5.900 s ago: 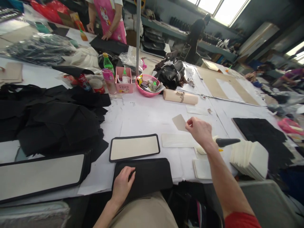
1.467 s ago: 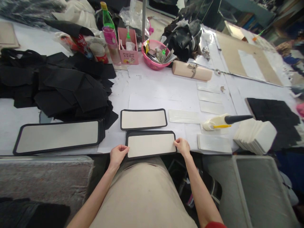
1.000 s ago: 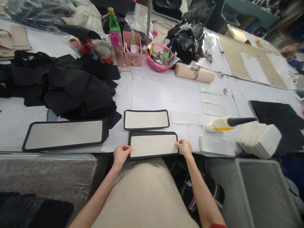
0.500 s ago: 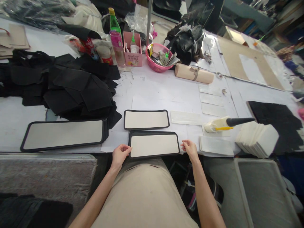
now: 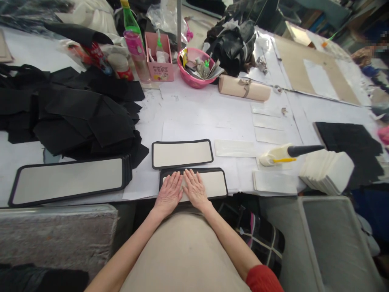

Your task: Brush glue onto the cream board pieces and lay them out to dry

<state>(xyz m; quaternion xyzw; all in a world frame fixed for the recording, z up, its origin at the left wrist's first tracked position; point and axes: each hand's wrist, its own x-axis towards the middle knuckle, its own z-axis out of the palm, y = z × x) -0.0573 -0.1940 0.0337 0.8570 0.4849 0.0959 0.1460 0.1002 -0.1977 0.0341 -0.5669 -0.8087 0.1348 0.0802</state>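
Both palms lie flat on the near stack of white panels with black edging (image 5: 214,183) at the table's front edge. My left hand (image 5: 170,192) covers the left part of the top panel, fingers stretched forward. Beside it, my right hand (image 5: 195,188) rests nearer the middle, fingers straight and slightly apart. Neither hand holds anything. Just beyond the fingertips lies a similar black-edged white panel (image 5: 182,154). A longer stack of black-edged panels (image 5: 68,181) sits to the left.
Black fabric pieces (image 5: 75,109) are heaped at left. On the right are a glue container with a brush (image 5: 275,156), white strips (image 5: 275,181), a white card stack (image 5: 325,172) and black sheets (image 5: 349,150). Behind stand a pink basin (image 5: 197,83), a pink box (image 5: 161,73) and a bottle (image 5: 133,40).
Both hands have moved inward from the near stack's sides onto its top panel. Their bent fingers are now straightened flat. The camera view has shifted slightly.
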